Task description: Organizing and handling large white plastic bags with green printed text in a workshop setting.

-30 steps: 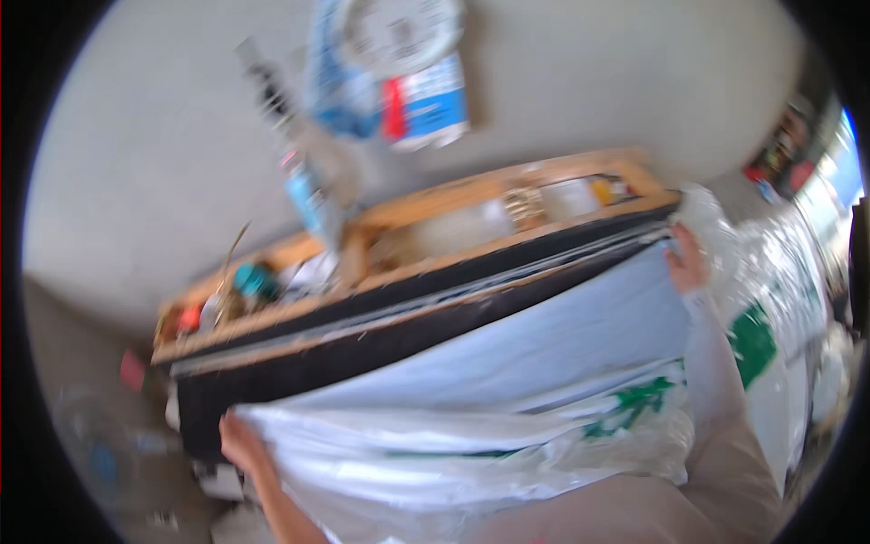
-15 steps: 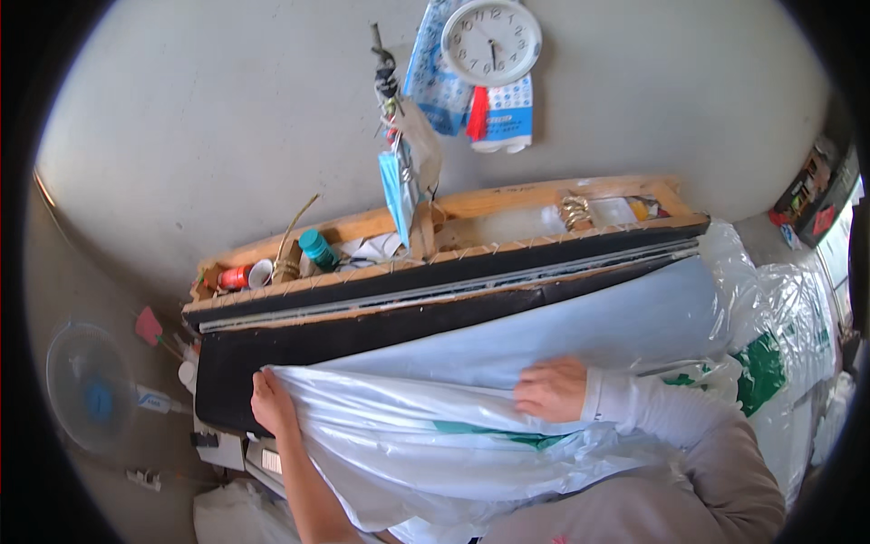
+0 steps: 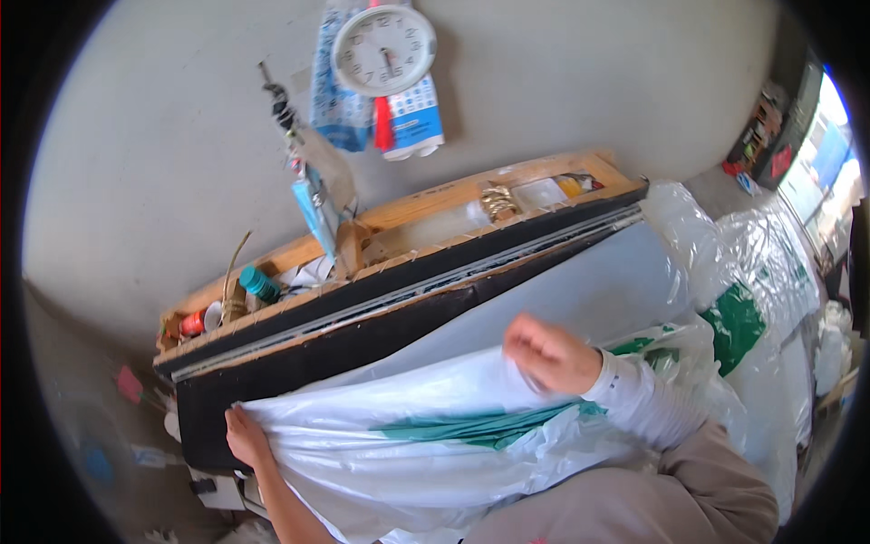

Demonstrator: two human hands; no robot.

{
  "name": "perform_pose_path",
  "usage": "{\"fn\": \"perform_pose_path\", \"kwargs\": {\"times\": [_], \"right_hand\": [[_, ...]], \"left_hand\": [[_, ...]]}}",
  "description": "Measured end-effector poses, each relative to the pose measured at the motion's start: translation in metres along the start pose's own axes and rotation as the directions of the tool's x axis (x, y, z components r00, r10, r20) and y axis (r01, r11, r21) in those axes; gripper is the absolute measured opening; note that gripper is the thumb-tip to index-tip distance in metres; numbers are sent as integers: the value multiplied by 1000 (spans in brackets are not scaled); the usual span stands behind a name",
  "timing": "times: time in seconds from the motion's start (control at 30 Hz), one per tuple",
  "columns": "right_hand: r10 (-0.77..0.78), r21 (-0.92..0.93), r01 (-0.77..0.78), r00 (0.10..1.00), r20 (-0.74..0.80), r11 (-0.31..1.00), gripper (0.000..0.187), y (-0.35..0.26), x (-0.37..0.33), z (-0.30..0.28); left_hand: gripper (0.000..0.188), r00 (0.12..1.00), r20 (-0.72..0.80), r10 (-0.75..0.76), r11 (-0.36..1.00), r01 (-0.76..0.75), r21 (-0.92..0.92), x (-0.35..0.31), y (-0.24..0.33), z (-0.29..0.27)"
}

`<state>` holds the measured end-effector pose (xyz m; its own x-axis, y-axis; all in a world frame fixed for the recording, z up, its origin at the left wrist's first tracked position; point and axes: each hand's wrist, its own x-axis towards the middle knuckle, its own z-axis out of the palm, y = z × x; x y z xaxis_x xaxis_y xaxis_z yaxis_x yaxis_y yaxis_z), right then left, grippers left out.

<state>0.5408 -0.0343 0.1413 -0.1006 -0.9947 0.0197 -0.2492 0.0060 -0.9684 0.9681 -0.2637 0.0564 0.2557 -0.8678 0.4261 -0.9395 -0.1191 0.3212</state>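
A thin white plastic sheet [image 3: 344, 444] with a green printed patch lies in folds across the sloped black work surface [image 3: 263, 381]. At its left end, my left hand [image 3: 246, 438] is closed, pinching the sheet's gathered corner. My right hand [image 3: 551, 354] is raised over the middle with curled fingers, slightly blurred. The sheet's upper edge rises to these fingers and appears gripped by them. Behind it, a smooth pale grey-blue layer [image 3: 580, 281] shows between the white plastic and the black surface.
A wooden trough [image 3: 426, 199] along the back holds a teal-capped container [image 3: 260, 284], a red can [image 3: 193, 323] and a gold coil [image 3: 498, 203]. Clear plastic [image 3: 770, 236] is heaped at the right. A clock [image 3: 384, 51] and a blue mask [image 3: 314, 216] hang behind.
My right hand has lifted, drawing the upper edge of the white plastic up with it. My left hand keeps its hold on the corner. The whole view has tilted and shifted.
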Motion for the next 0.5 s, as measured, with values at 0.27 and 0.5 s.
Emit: {"fn": "perform_pose_path", "kwargs": {"times": [0.27,0.5], "right_hand": [[-723,-841,-365,438,-534,400,13,-27,-143,-201],[-699,-662,-591,218,-681,461,16,-57,-77,-251]], "left_hand": [[29,997,4,73,997,-73,-22,3,-3,-3],[29,994,-30,102,991,-105,-81,40,-97,55]]}}
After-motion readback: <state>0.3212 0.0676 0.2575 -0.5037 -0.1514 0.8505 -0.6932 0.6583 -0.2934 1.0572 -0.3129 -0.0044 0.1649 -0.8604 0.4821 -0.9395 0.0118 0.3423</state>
